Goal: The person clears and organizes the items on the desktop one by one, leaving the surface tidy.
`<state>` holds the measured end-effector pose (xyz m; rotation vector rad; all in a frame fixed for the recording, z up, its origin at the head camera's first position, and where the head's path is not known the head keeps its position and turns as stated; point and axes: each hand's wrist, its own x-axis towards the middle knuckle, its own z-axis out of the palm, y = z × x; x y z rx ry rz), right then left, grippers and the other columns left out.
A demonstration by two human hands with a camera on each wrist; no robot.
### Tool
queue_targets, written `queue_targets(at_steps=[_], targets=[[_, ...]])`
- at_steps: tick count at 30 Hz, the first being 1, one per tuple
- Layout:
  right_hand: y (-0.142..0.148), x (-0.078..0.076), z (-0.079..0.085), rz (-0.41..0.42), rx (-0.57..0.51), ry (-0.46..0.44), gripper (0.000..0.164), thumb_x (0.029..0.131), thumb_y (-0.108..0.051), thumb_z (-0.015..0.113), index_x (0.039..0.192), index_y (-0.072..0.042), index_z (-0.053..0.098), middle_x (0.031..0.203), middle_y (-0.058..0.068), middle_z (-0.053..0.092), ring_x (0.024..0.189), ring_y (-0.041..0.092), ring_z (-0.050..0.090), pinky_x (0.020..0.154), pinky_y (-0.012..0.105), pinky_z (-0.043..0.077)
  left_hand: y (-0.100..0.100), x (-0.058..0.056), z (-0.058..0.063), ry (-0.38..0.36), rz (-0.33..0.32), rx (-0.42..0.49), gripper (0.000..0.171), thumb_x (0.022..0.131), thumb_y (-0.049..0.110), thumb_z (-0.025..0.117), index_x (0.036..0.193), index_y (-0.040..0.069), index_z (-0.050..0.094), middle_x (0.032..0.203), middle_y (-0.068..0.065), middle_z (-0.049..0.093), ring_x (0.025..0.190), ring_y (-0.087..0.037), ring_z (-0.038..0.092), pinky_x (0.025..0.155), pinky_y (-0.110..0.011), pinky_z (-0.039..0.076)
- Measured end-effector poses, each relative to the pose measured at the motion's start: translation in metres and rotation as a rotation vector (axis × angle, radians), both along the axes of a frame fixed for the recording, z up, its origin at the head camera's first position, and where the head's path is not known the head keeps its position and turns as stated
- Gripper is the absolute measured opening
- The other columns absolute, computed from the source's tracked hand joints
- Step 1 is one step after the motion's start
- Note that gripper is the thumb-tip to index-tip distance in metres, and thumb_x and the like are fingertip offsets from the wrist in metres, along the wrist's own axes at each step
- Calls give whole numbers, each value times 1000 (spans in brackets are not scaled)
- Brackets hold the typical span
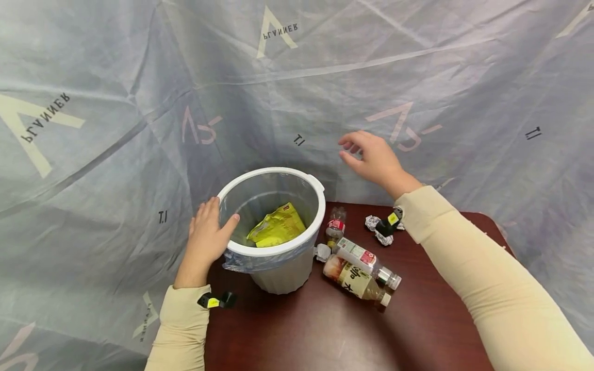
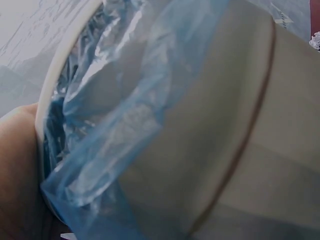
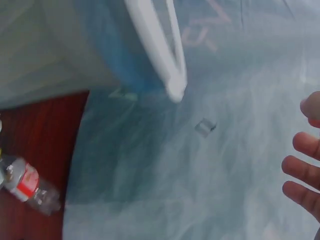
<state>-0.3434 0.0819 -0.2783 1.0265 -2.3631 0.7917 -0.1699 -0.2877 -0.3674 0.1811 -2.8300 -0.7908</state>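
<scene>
A pale grey trash can (image 1: 283, 273) with a white rim (image 1: 320, 216) and a bluish plastic liner (image 2: 115, 150) stands on the table. Inside it lies a crumpled yellow packet (image 1: 278, 226). My left hand (image 1: 208, 237) rests against the rim's left side, fingers extended and thumb reaching over the edge. In the left wrist view only part of that hand shows beside the rim. Up in the air, right of the trash can and above the table's far edge, is my right hand (image 1: 371, 157). Its fingers are loosely bent, with nothing in them.
Right of the trash can, two plastic bottles lie side by side: one with a cream label (image 1: 355, 278), one with a white label (image 1: 359, 255). Behind them is a small red-labelled bottle (image 1: 336, 226). Crumpled paper (image 1: 322, 252) and foil balls (image 1: 384, 238) lie nearby. A grey sheet (image 1: 297, 103) hangs behind.
</scene>
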Motion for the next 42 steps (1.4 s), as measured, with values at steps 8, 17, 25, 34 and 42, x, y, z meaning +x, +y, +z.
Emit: queue_targets(at_steps=[8, 17, 25, 34, 42], targets=[[27, -24, -48, -76, -43, -184, 29, 98, -21, 65, 123, -7, 67, 107, 13, 68, 93, 30, 69, 83, 46, 56, 1, 1, 0, 0, 1, 2, 83, 104, 49, 45, 161, -2, 14, 166, -24, 14, 153, -45, 4, 117, -69, 3], [26, -47, -120, -101, -192, -285, 38, 97, -21, 68, 132, -7, 64, 116, 18, 64, 97, 35, 69, 83, 51, 56, 4, 1, 3, 16, 0, 3, 81, 104, 46, 46, 160, -3, 16, 166, -24, 15, 153, -45, 5, 117, -69, 4], [11, -54, -179, -180, -235, -435, 52, 95, -26, 71, 143, -9, 56, 133, 26, 53, 110, 43, 62, 93, 55, 52, 3, 0, 0, 37, 0, 4, 79, 104, 47, 45, 160, -4, 18, 165, -25, 17, 153, -45, 7, 117, -69, 4], [3, -48, -229, -218, -193, -573, 64, 94, -30, 70, 150, -11, 47, 141, 29, 47, 109, 43, 63, 96, 55, 50, 1, -2, -2, 36, -3, 0, 82, 103, 51, 44, 160, -1, 18, 166, -23, 17, 153, -44, 5, 117, -69, 3], [-5, -43, -267, -242, -124, -609, 67, 91, -34, 71, 148, -7, 50, 127, 30, 59, 116, 43, 56, 100, 58, 45, 4, 1, 0, 23, 11, 1, 81, 103, 49, 46, 160, -2, 18, 166, -24, 17, 153, -44, 5, 118, -68, 2]])
